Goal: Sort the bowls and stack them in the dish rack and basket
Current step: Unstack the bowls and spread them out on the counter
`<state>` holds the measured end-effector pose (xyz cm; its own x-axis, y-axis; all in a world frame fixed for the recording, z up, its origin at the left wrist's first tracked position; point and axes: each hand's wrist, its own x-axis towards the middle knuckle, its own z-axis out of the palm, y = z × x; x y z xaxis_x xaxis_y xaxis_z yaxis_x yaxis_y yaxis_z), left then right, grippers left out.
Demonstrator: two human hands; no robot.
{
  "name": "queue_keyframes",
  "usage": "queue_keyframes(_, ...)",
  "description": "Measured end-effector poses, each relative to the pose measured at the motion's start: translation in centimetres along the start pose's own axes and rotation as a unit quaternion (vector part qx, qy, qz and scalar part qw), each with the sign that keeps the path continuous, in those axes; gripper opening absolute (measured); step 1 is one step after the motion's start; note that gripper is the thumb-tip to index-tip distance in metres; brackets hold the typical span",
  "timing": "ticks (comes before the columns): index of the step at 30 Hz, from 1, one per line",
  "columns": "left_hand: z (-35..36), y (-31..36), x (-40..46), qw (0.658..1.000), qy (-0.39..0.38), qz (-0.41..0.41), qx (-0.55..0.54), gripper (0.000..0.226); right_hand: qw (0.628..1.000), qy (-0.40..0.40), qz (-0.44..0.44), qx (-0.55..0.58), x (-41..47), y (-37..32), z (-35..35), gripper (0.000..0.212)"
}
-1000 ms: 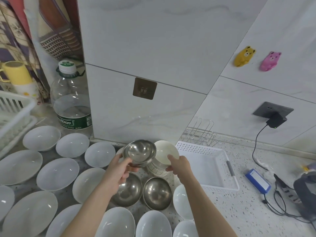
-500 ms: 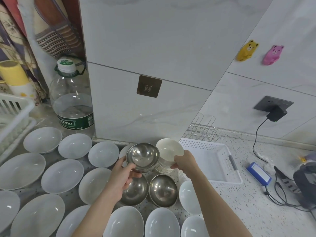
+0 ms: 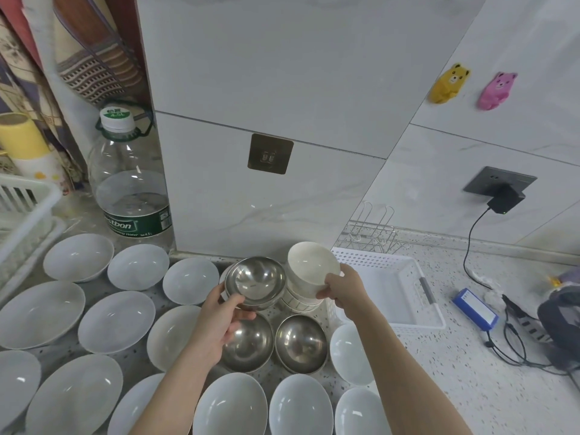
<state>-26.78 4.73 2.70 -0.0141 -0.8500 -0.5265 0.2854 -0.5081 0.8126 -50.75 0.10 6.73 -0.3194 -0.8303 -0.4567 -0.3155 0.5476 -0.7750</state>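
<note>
Your table (image 3: pixel 470 387) is crowded with white bowls (image 3: pixel 116 321) spread flat on the left and along the near edge. The white rack (image 3: pixel 22 208) sits at the far left, the white basket (image 3: pixel 389 290) just right of your hands, nothing in it that shows.

Here's the change: over the last second your right hand (image 3: pixel 343 291) has gone from reaching toward the small stack to pinching the rim of a white cup-bowl (image 3: pixel 310 268) and tipping it up off the ribbed bowls (image 3: pixel 298 304) beneath. Your left hand (image 3: pixel 222 321) still grips the steel bowl (image 3: pixel 255 282), thumb over its near rim, raised above two more steel bowls (image 3: pixel 295 343) resting on the table.

So both hands are loaded now, one kind each. That looks like sorting under way, with stacking not yet begun. The basket is the nearest drop for the right hand.
</note>
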Motion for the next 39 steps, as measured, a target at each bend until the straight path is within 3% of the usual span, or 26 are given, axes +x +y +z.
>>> queue_keyframes(12, 2.8, -0.8, -2.1, 1.0, -0.016, 0.011, -0.001, 0.029, 0.983, 0.038, -0.094, 0.154, -5.2, -0.5, -6.4, 0.05)
queue_keyframes(18, 5.5, -3.0, -3.6, 0.999, 0.013, 0.025, -0.017, 0.026, 0.975, 0.098, -0.101, 0.17, -7.1, 5.1, -11.8, 0.048)
queue_keyframes(25, 10.1, -7.1, -6.6, 0.996, 0.031, 0.028, -0.073, 0.023, 0.986, 0.14, -0.038, 0.082, -7.6, 15.5, -16.3, 0.054)
queue_keyframes(31, 13.5, -9.5, -8.7, 0.996, 0.055, 0.016, -0.064, 0.026, 0.996, 0.088, 0.016, 0.03, -6.9, 20.1, -16.5, 0.058)
queue_keyframes(39, 15.3, -12.0, -9.8, 0.995, 0.077, 0.011, -0.06, 0.021, 0.999, 0.027, 0.022, 0.023, -5.1, 21.8, -17.3, 0.065)
